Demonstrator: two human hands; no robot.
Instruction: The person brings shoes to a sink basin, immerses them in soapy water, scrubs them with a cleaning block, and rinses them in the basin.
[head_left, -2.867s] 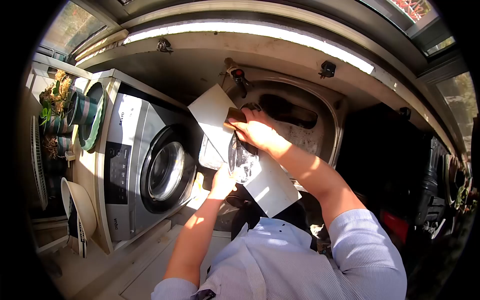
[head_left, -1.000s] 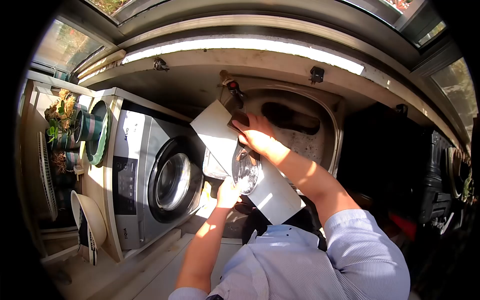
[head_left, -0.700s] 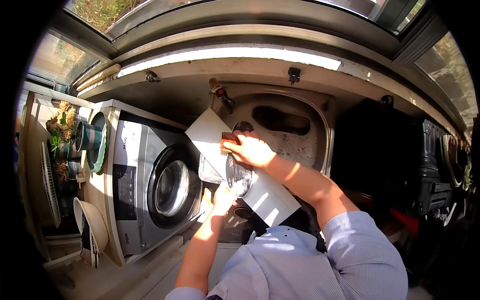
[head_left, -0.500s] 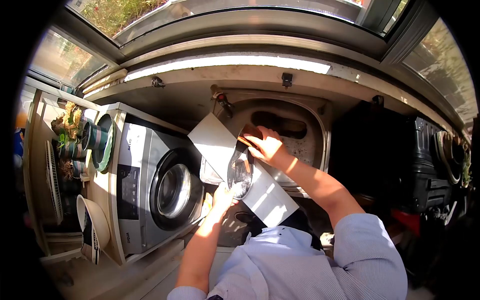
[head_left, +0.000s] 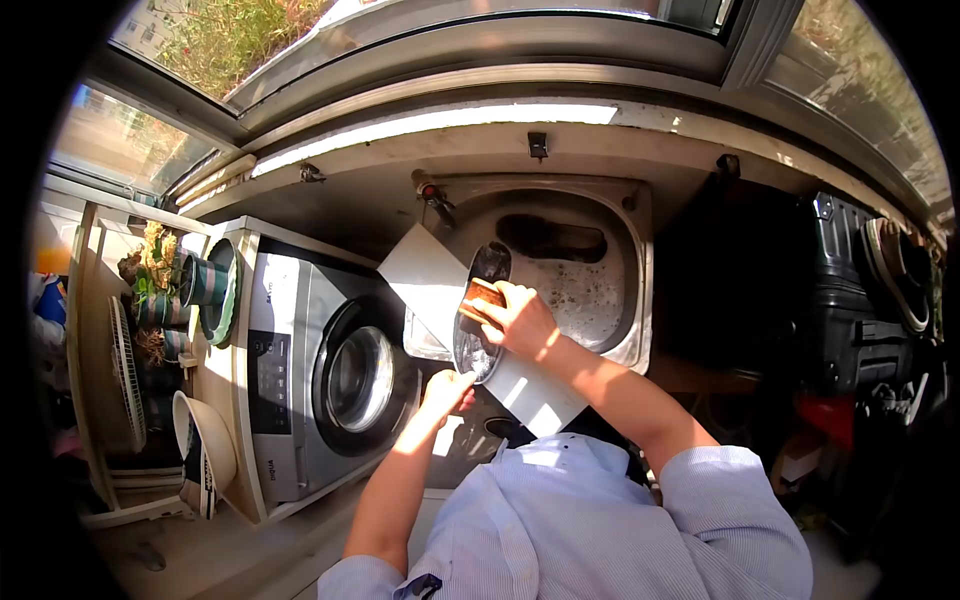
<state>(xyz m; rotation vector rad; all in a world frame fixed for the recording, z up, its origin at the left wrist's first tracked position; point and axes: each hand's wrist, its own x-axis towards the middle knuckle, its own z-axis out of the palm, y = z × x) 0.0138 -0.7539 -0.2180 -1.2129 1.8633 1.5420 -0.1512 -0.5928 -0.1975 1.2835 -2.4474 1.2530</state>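
A dark, shoe-shaped insole (head_left: 491, 262), wet with whitish suds toward its near end, lies lengthwise over a white board (head_left: 423, 275). My left hand (head_left: 447, 394) pinches the near end of the insole. In my right hand (head_left: 522, 322) is a wooden scrubbing brush (head_left: 484, 298), pressed on the insole's middle; its bristles are mostly hidden. A second dark insole (head_left: 551, 239) rests in the metal sink (head_left: 643, 275), toward the back.
The board slants across the sink's left side. A tap (head_left: 433, 197) stands at the sink's back left corner. To the left is a washing machine (head_left: 300, 370), beside a shelf with plant pots (head_left: 205, 282) and a pale basin (head_left: 205, 440). A black suitcase (head_left: 845, 290) stands at right.
My right hand has drawn the brush from the insole's far end toward me, to its middle. My left hand keeps its hold on the near end. The camera view has shifted slightly.
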